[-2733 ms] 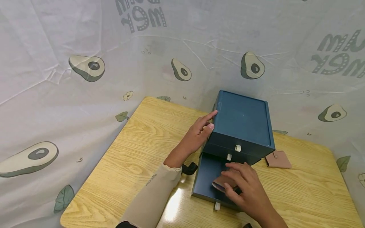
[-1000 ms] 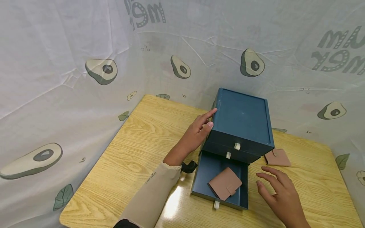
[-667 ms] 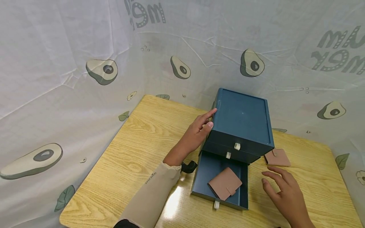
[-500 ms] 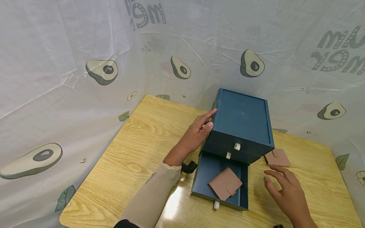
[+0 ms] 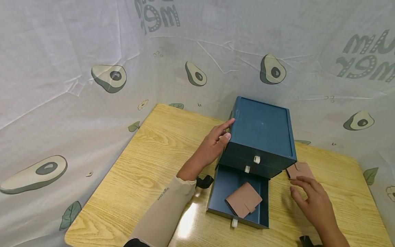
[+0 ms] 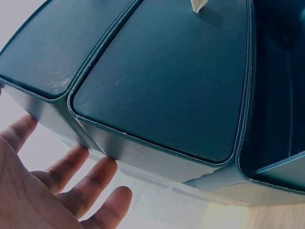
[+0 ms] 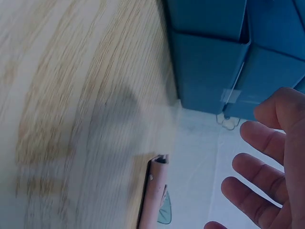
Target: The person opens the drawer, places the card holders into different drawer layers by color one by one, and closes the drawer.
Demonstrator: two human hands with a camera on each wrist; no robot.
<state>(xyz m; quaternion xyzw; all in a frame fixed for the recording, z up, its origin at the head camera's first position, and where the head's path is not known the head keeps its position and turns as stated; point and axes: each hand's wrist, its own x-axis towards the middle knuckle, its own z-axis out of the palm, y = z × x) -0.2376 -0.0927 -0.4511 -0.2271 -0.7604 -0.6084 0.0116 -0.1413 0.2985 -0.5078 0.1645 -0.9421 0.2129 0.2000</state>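
A blue drawer cabinet stands on the table, its bottom drawer pulled out. Inside that drawer lies a pink wallet with a strap closure. My left hand rests against the cabinet's left side; in the left wrist view its spread fingertips touch the wall of the stacked units. To the right of the drawer my right hand hovers with loosely bent fingers, holding nothing. Just beyond those fingers a second pink wallet lies beside the cabinet, seen from its edge in the right wrist view.
Small white pull tabs stick out from the drawer fronts. The wooden table meets an avocado-print cloth at the back and left. A black strap piece shows by the left wrist.
My right hand has let go of the wallet in the drawer, come out to the right, and shifted toward the second wallet. The left hand has stayed on the cabinet.
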